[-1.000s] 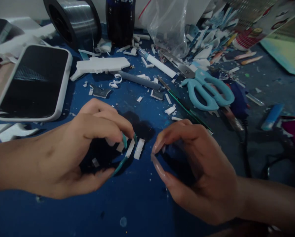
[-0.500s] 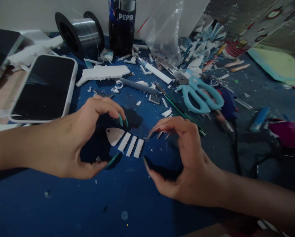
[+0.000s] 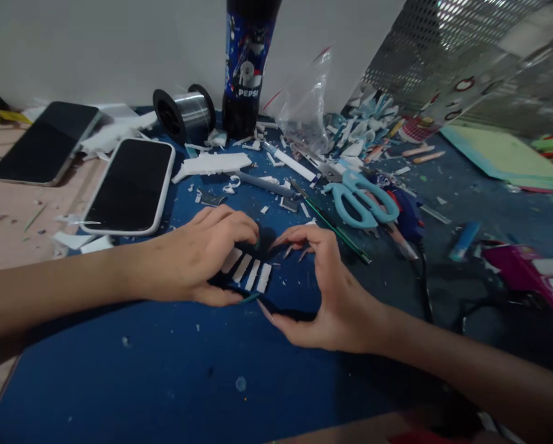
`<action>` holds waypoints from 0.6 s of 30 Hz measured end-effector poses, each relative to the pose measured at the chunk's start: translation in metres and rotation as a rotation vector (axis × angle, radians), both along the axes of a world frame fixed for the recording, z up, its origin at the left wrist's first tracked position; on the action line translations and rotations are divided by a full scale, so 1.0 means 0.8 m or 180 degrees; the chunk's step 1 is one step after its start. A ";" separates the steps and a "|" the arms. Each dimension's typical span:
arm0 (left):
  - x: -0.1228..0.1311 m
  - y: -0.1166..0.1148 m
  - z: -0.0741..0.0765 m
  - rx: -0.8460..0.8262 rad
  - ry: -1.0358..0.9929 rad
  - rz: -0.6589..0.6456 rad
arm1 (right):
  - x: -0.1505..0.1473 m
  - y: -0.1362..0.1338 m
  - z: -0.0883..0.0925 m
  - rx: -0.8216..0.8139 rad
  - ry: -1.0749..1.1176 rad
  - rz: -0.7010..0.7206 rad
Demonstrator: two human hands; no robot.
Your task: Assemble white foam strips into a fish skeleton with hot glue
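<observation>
On the blue mat (image 3: 174, 364) lies a row of white pieces shaped like a fish skeleton: a rounded head piece (image 3: 230, 261) and several short white strips (image 3: 264, 278) standing side by side. My left hand (image 3: 207, 253) arches over the left end, partly hiding the head piece, with its fingers above the row and its thumb along the lower side. At the right end my right hand (image 3: 336, 296) curves in a C shape, thumb and fingers apart, nothing between them. Both hands' fingertips are close to the strips.
Behind the hands lie blue-handled scissors (image 3: 362, 197), a green stick (image 3: 332, 225), a white-cased phone (image 3: 128, 185), a second dark phone (image 3: 47, 142), a wire spool (image 3: 188, 114) and a Pepsi bottle (image 3: 242, 92). White scraps (image 3: 212, 163) litter the back. A magenta tool (image 3: 521, 271) sits at right.
My left hand has moved right over the row, now covering much of the head piece. My right hand keeps its curved pose. The view has shifted, showing more of the wall and bottle.
</observation>
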State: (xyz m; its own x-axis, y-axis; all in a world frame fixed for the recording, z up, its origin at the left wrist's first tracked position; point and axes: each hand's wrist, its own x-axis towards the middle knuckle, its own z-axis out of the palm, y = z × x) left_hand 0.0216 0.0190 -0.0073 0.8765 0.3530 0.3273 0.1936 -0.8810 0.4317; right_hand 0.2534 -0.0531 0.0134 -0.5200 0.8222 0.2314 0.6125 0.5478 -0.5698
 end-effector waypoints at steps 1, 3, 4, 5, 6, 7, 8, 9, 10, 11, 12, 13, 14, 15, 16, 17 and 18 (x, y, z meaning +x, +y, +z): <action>0.003 0.000 0.000 0.0112 0.0060 -0.0001 | 0.002 0.003 0.002 0.0075 0.0035 0.0083; 0.010 0.000 0.002 0.0298 0.0161 0.0045 | 0.009 0.011 0.010 0.0163 0.0130 0.0136; 0.013 -0.001 0.003 0.0375 0.0184 0.0084 | 0.012 0.014 0.014 0.0164 0.0189 0.0090; 0.016 -0.002 0.004 0.0454 0.0198 0.0114 | 0.016 0.017 0.018 0.0170 0.0270 0.0027; 0.019 -0.002 0.004 0.0539 0.0192 0.0135 | 0.020 0.020 0.021 0.0173 0.0353 -0.0036; 0.021 -0.002 0.004 0.0627 0.0181 0.0143 | 0.023 0.022 0.024 0.0172 0.0442 -0.0091; 0.023 -0.002 0.004 0.0711 0.0163 0.0141 | 0.025 0.023 0.026 0.0177 0.0541 -0.0118; 0.025 -0.002 0.004 0.0788 0.0160 0.0147 | 0.028 0.024 0.027 0.0179 0.0650 -0.0115; 0.027 -0.001 0.004 0.0862 0.0158 0.0163 | 0.030 0.025 0.027 0.0162 0.0752 -0.0122; 0.028 -0.001 0.004 0.0931 0.0171 0.0188 | 0.031 0.026 0.027 0.0156 0.0847 -0.0129; 0.030 0.000 0.004 0.0999 0.0198 0.0222 | 0.033 0.026 0.026 0.0153 0.0910 -0.0139; 0.032 0.001 0.004 0.1070 0.0234 0.0272 | 0.034 0.026 0.026 0.0153 0.0947 -0.0155; 0.034 0.002 0.005 0.1145 0.0266 0.0335 | 0.036 0.027 0.026 0.0136 0.0940 -0.0191; 0.036 0.003 0.005 0.1216 0.0301 0.0390 | 0.038 0.027 0.025 0.0127 0.0930 -0.0236; 0.037 0.005 0.006 0.1277 0.0325 0.0437 | 0.040 0.027 0.025 0.0123 0.0930 -0.0265; 0.039 0.006 0.006 0.1330 0.0340 0.0479 | 0.042 0.027 0.025 0.0121 0.0944 -0.0282; 0.040 0.008 0.007 0.1383 0.0347 0.0514 | 0.044 0.027 0.024 0.0113 0.0961 -0.0312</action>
